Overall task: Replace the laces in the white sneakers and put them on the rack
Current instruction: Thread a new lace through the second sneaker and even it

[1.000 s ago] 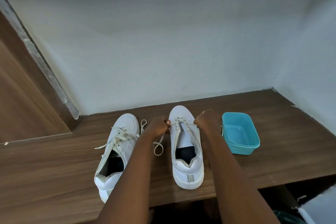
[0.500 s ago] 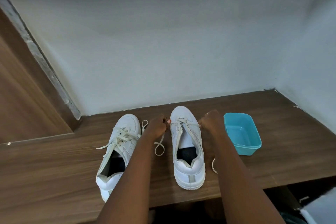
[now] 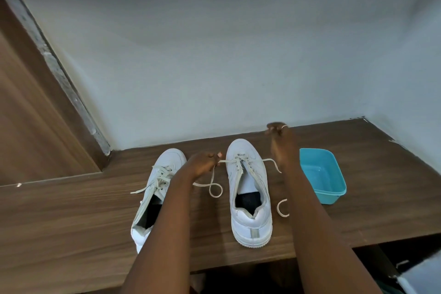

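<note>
Two white sneakers stand toe-away on a wooden shelf (image 3: 71,222). The left sneaker (image 3: 167,162) is laced loosely, and my left forearm covers part of it. The right sneaker (image 3: 248,224) has a cream lace (image 3: 216,190) through its top eyelets only. My left hand (image 3: 201,164) pinches the lace's left end beside the toe, and the slack loops on the shelf. My right hand (image 3: 278,133) is raised past the toe with its fingers loosely bent. No lace shows in it. The right lace end (image 3: 274,166) lies slack by my right forearm.
A turquoise plastic tub (image 3: 334,190) sits on the shelf right of the right sneaker, close to my right arm. A pale wall closes the back and right side. A wooden panel (image 3: 35,126) rises at the left. The shelf's front edge runs under my forearms.
My right hand has left the lace at the sneaker's right side and risen past the toe. That lace end has dropped slack onto the shelf. My left hand keeps its pinch.
</note>
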`<state>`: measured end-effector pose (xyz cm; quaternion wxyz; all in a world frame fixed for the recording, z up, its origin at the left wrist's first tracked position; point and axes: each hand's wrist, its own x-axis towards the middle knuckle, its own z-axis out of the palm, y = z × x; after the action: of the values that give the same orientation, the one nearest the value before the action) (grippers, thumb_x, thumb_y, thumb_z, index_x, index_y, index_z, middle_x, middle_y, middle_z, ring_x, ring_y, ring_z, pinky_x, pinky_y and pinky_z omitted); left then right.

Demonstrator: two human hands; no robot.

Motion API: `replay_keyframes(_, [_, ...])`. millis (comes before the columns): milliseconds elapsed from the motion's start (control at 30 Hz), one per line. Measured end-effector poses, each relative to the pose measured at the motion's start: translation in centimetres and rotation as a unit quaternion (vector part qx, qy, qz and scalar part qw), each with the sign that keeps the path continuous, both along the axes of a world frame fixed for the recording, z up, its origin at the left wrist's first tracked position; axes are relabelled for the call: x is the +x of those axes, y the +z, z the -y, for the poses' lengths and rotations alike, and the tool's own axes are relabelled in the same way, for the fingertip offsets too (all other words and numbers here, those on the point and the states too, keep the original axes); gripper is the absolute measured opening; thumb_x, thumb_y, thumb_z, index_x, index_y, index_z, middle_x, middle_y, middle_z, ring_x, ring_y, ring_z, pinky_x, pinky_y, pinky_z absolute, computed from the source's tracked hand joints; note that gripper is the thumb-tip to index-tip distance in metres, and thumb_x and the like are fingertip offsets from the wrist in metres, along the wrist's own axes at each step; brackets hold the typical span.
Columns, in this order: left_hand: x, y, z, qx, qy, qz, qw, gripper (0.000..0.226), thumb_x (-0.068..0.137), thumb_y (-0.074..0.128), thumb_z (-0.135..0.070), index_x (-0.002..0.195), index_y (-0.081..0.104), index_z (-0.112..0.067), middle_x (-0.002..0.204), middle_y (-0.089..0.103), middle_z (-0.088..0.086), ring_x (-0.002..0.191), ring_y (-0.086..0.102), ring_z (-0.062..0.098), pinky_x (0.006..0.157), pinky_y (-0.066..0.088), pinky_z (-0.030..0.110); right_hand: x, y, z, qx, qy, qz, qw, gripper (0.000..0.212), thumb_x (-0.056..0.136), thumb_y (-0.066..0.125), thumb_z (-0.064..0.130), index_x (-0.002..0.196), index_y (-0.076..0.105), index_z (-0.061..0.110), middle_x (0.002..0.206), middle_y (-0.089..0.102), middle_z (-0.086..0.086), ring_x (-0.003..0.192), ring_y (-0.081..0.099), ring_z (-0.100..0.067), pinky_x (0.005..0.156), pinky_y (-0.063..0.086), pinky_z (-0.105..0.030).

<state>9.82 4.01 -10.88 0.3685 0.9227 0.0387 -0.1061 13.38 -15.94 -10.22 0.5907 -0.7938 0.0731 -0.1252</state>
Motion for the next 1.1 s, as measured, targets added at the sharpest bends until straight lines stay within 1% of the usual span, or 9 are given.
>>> replay_keyframes(133, [-0.2, 0.9, -0.3, -0.055, 0.027, 0.005, 0.998, 0.047, 0.098, 0.039, -0.044, 0.073, 0.06, -0.011, 0.087, 0.064, 0.009, 0.084, 0.057, 0.02, 0.072, 0.038, 0.028, -0.3, 2.0, 0.6, 0.026, -0.008, 0.117, 0.993, 0.025, 0.099, 0.046, 0.017, 0.115, 0.064, 0.015, 0.113, 0.067, -0.002, 0.11, 0.06, -0.018, 0.101, 0.043, -0.031])
replay_keyframes(300, [-0.4, 2.2, -0.2, -0.165, 0.068, 0.034, 0.983, 0.038, 0.095, 0.043, -0.049, 0.076, 0.062, -0.021, 0.104, 0.066, 0.001, 0.071, 0.049, 0.008, 0.079, 0.034, 0.028, -0.1, 1.2, -0.2, -0.255, 0.031, 0.007, 0.966, 0.051, 0.086, 0.067, 0.017, 0.135, 0.052, 0.019, 0.143, 0.047, -0.005, 0.132, 0.042, -0.023, 0.112, 0.032, -0.034])
replay_keyframes(433, [-0.1, 2.7, -0.1, -0.276, 0.087, 0.074, 0.954, 0.032, 0.093, 0.052, -0.045, 0.086, 0.07, -0.019, 0.092, 0.07, -0.003, 0.104, 0.061, 0.017, 0.103, 0.039, 0.039, -1.6, 2.0, -2.6, -0.234, 0.198, -0.011, 0.952, 0.042, 0.082, 0.068, 0.014, 0.124, 0.062, 0.018, 0.127, 0.062, -0.001, 0.118, 0.055, -0.015, 0.093, 0.035, -0.016])
replay_keyframes(600, [-0.1, 3.0, 0.1, -0.311, 0.064, 0.101, 0.943, 0.033, 0.09, 0.059, -0.039, 0.075, 0.07, -0.012, 0.101, 0.072, 0.008, 0.107, 0.063, 0.022, 0.104, 0.04, 0.043, -3.0, 2.3, -5.8, -0.2, 0.228, 0.043, 0.952, 0.02, 0.086, 0.066, 0.022, 0.096, 0.075, 0.008, 0.085, 0.068, -0.022, 0.071, 0.058, -0.021, 0.064, 0.038, -0.029])
replay_keyframes(700, [-0.4, 3.4, -0.2, -0.318, 0.076, 0.112, 0.938, 0.039, 0.089, 0.059, -0.044, 0.079, 0.074, -0.009, 0.097, 0.07, 0.021, 0.091, 0.065, 0.027, 0.094, 0.049, 0.042, -3.1, 3.1, -6.1, -0.146, 0.2, 0.062, 0.967, 0.017, 0.086, 0.064, 0.015, 0.097, 0.076, 0.012, 0.093, 0.074, -0.012, 0.088, 0.067, -0.02, 0.081, 0.047, -0.029])
replay_keyframes(833, [-0.2, 2.9, -0.3, -0.239, 0.112, 0.12, 0.957, 0.024, 0.092, 0.06, -0.021, 0.084, 0.069, 0.0, 0.078, 0.068, 0.014, 0.06, 0.062, 0.017, 0.063, 0.054, 0.028, -3.3, 4.2, -5.8, -0.025, 0.158, 0.077, 0.984, 0.014, 0.084, 0.068, 0.014, 0.095, 0.076, 0.011, 0.099, 0.074, -0.003, 0.091, 0.063, -0.003, 0.083, 0.044, -0.009])
replay_keyframes(867, [-0.4, 2.8, -0.2, -0.221, 0.091, 0.106, 0.965, 0.014, 0.09, 0.059, -0.011, 0.093, 0.068, 0.0, 0.077, 0.067, 0.011, 0.055, 0.06, 0.014, 0.057, 0.052, 0.025, -3.2, 4.4, -5.7, 0.006, 0.148, 0.083, 0.985, 0.013, 0.083, 0.069, 0.013, 0.093, 0.077, 0.011, 0.097, 0.074, -0.003, 0.091, 0.064, -0.004, 0.087, 0.046, -0.013])
replay_keyframes(967, [-0.5, 2.7, 0.8, -0.237, 0.032, 0.083, 0.968, 0.03, 0.085, 0.065, -0.006, 0.111, 0.065, -0.021, 0.067, 0.063, -0.004, 0.046, 0.054, 0.005, 0.055, 0.048, 0.018, -3.0, 4.7, -5.2, 0.066, 0.137, 0.083, 0.985, 0.01, 0.081, 0.07, 0.011, 0.085, 0.077, 0.016, 0.087, 0.074, 0.001, 0.09, 0.068, -0.011, 0.093, 0.051, -0.032])
replay_keyframes(1100, [-0.4, 2.6, 2.9, -0.258, 0.029, 0.145, 0.955, 0.009, 0.087, 0.066, -0.014, 0.094, 0.07, -0.015, 0.063, 0.063, -0.011, 0.05, 0.055, -0.004, 0.056, 0.044, 0.016, -2.8, 4.4, -4.9, 0.101, 0.145, 0.068, 0.982, 0.022, 0.08, 0.07, 0.008, 0.074, 0.075, 0.029, 0.075, 0.073, 0.004, 0.07, 0.068, -0.017, 0.084, 0.056, -0.042])
